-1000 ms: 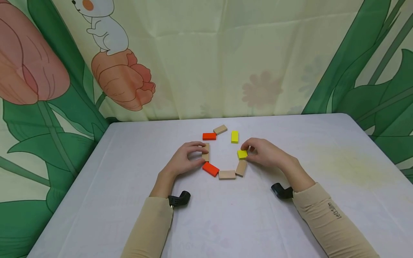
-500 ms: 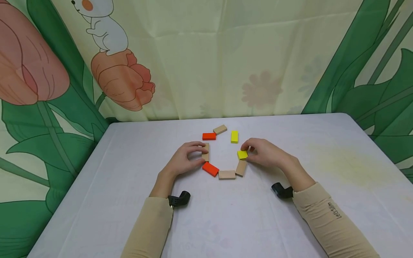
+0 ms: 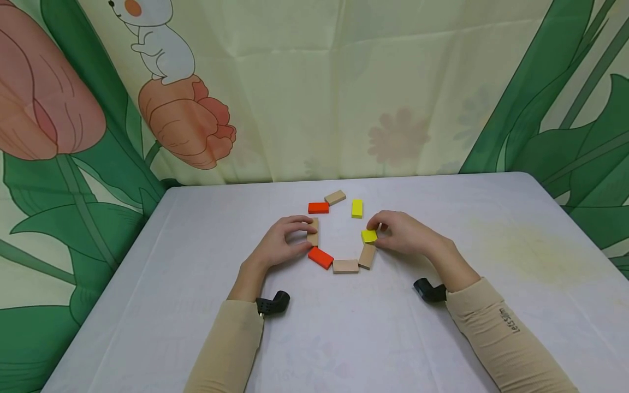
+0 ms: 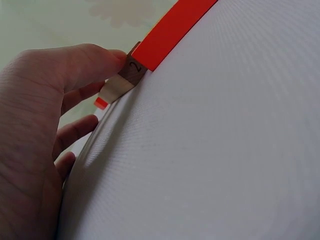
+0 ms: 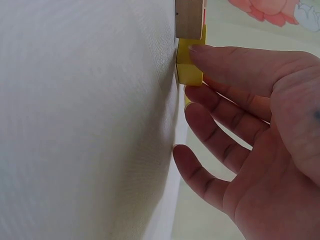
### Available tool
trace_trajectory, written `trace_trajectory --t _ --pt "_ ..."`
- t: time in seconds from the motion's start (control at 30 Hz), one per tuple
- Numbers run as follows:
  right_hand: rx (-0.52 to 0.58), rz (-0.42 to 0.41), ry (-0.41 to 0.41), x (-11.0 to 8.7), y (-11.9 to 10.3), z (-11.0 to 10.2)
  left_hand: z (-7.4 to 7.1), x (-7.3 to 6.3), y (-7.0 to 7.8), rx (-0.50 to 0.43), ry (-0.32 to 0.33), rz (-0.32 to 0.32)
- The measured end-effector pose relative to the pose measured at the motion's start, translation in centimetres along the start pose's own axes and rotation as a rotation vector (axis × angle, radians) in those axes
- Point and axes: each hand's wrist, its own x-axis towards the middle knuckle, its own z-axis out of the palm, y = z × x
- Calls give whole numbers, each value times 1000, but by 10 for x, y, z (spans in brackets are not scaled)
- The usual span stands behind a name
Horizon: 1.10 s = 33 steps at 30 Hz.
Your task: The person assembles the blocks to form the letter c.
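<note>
My left hand (image 3: 280, 240) holds a plain wooden block (image 3: 313, 239) at the left side of a ring of blocks, thumb at its near end and fingers at its far end. A printed 2 shows on that block in the left wrist view, right by the corner of a red block (image 4: 172, 32). Across the ring, my right hand (image 3: 405, 233) pinches a yellow block (image 3: 368, 236) between thumb and fingers. This block stands at the end of another wooden block (image 3: 367, 255). In the right wrist view the other fingers spread loosely below the yellow block (image 5: 190, 74).
A wooden block (image 3: 346, 266) closes the near side of the ring. Toward the back lie another red block (image 3: 318, 208), a wooden block (image 3: 336, 197) and a second yellow block (image 3: 357, 208). A white cloth covers the table (image 3: 334, 338); a printed curtain (image 3: 304, 98) hangs behind it.
</note>
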Motion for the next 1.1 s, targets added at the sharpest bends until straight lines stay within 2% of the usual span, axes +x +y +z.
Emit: trace_trajectory --t 1.1 --pt "-10 20 -25 0 5 -11 0 0 -1 6 -4 -13"
